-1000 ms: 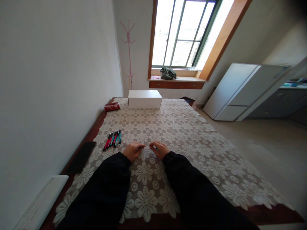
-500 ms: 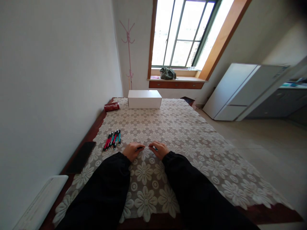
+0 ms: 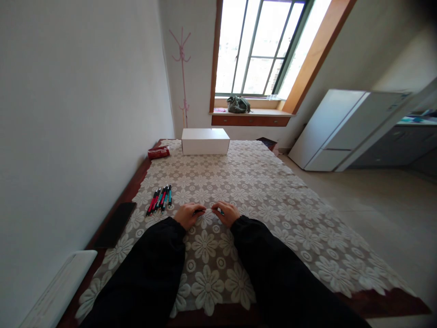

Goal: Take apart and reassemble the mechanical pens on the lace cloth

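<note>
My left hand (image 3: pixel 186 216) is pinched around a dark, slim pen part (image 3: pixel 199 211) above the tablecloth. Facing it, my right hand (image 3: pixel 228 214) grips another pen part (image 3: pixel 221 212), which shows a bit of teal and dark colour between the fingers. A small gap separates the fingertips of the two hands, and something thin and pale may span it, too small to make out. To the left of my left hand, several pens (image 3: pixel 160 199) in red, teal and black lie side by side in a loose group.
A lace flower tablecloth (image 3: pixel 239 177) covers the table. At its far end stand a white box (image 3: pixel 205 143) and a red packet (image 3: pixel 159 152). Along the left edge lie a black flat object (image 3: pixel 115 225) and a white long object (image 3: pixel 58 289). A fridge (image 3: pixel 332 132) stands at right.
</note>
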A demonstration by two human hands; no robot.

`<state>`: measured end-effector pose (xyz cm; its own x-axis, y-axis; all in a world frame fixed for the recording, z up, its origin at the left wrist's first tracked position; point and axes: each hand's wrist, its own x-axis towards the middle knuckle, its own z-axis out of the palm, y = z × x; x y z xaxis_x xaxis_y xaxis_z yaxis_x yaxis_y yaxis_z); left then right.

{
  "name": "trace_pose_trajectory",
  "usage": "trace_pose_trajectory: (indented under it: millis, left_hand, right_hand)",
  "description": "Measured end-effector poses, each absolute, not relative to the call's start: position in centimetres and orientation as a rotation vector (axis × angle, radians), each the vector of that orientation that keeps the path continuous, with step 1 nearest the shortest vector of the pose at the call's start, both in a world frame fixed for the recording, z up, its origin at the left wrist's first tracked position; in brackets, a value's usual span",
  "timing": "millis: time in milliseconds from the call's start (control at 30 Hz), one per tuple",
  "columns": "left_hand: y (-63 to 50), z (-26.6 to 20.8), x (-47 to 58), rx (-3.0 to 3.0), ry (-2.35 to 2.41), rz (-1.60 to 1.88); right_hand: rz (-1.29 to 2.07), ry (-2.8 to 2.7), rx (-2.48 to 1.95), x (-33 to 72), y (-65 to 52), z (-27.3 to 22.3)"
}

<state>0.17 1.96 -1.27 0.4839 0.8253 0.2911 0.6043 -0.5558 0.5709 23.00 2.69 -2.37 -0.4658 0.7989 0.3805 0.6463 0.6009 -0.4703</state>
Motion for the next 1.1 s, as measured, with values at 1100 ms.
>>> trace_pose_trajectory:
  millis: [1100]
  left_hand:
    - [1.87, -0.85, 0.27, 2.35, 1.237, 0.756]
  right_hand:
    - [0.375, -2.228, -1.154, 23.2, 2.97, -2.81]
